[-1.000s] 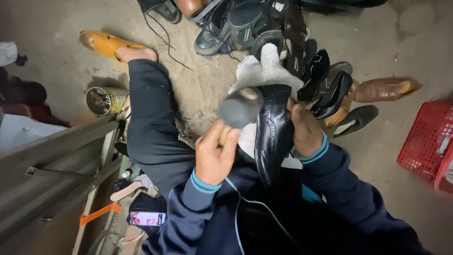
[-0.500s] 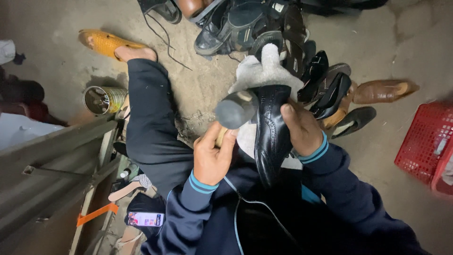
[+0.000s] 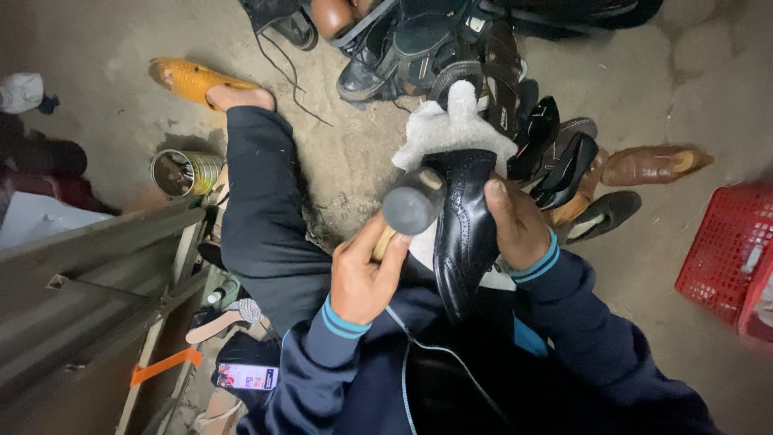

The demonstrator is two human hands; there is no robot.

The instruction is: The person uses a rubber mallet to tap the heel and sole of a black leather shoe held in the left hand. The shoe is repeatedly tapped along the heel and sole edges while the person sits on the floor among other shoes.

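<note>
At frame centre the right hand grips a black brogue shoe resting on a grey cloth, while the left hand is closed around a hammer touching the shoe's side. Light, square taps seem best, with the shoe pinned firmly so it cannot twist

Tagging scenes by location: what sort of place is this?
Probably a cobbler's or shoe-repair spot on a bare concrete floor: a heap of worn dark shoes, and a black leather brogue shoe being hammered.
</note>
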